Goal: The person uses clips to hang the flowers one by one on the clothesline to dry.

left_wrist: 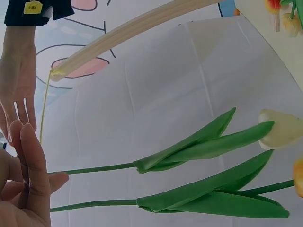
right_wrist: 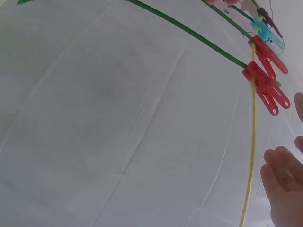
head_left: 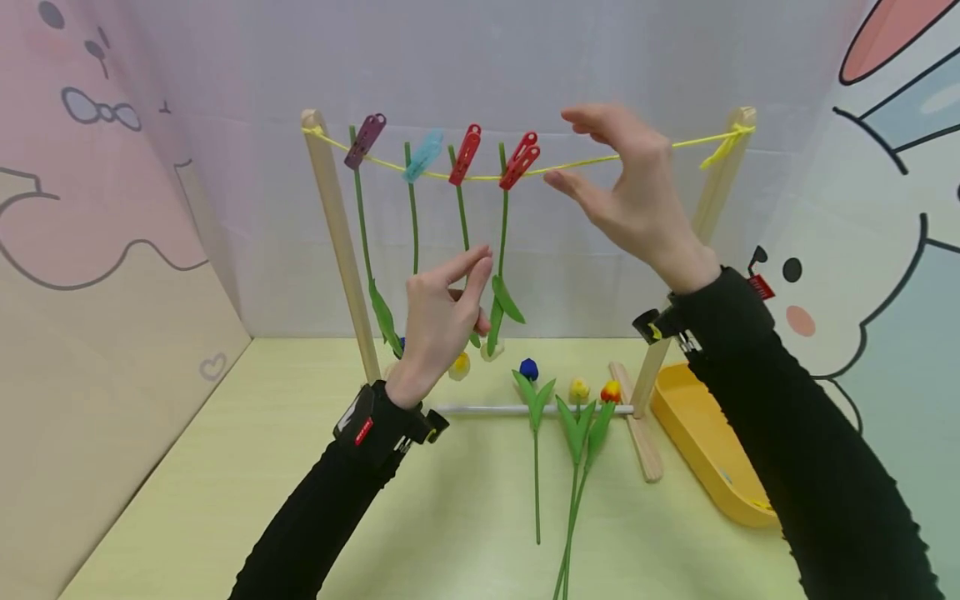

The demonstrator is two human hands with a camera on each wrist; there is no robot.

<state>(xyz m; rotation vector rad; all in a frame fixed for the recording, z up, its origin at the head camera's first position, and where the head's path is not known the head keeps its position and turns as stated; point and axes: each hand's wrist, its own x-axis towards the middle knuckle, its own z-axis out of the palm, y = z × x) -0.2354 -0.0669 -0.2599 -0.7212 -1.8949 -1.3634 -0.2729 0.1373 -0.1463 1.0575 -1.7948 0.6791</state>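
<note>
My right hand is raised beside the yellow string, thumb and fingers spread apart with nothing between them. To its left, a red clothespin holds the fourth hanging tulip's stem on the string. Lower down, my left hand has loosely bent fingers and no object showing in them; it overlaps the hanging stems in the head view. Another red clothespin, a light blue clothespin and a purple clothespin clip more tulips, heads down. A white tulip head shows in the left wrist view.
A wooden frame's left post and right post carry the string. On the table lie a blue tulip, a yellow tulip and a red-yellow tulip. An orange tray stands at the right.
</note>
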